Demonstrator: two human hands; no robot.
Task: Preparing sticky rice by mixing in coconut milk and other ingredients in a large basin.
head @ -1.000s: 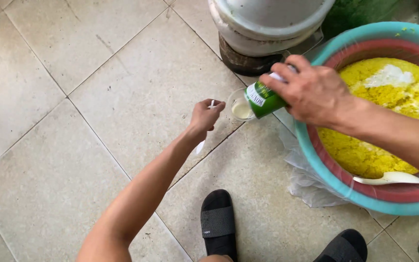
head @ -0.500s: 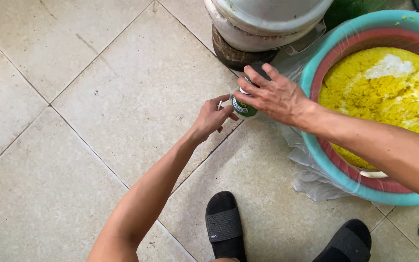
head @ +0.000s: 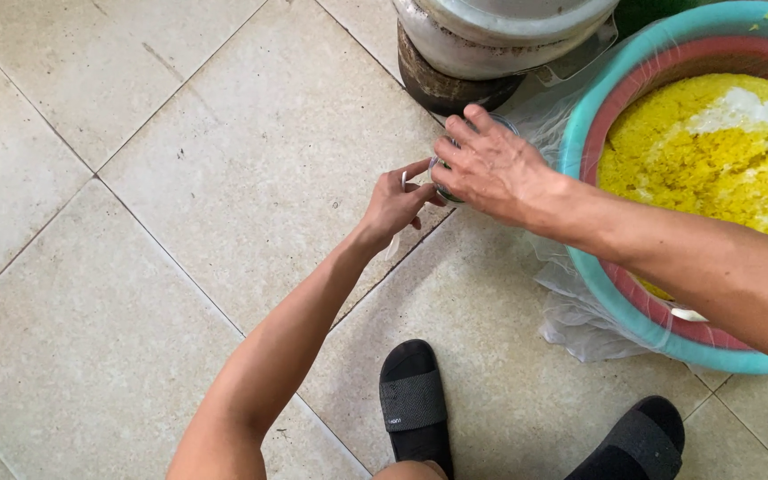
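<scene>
My right hand (head: 490, 164) is clamped down over a small can (head: 442, 192) that stands on the tiled floor; only a sliver of its metal rim and dark side shows under my fingers. My left hand (head: 394, 203) reaches in from the left. Its thumb and fingers pinch a small pale metal piece (head: 404, 179) right against the can's rim. Just right of the can sits a teal basin (head: 577, 142) with a red basin nested inside, filled with yellow grainy food (head: 695, 160) topped by a white patch.
A large pale pot (head: 490, 36) on a dark base stands behind the can. Clear plastic sheet (head: 579, 316) spreads under the basin. A white spoon (head: 690, 313) lies in the basin. My black sandals (head: 415, 400) are at the bottom.
My right hand carried the green can from the basin's rim down to the floor and now covers it. My left hand moved right, up against the can.
</scene>
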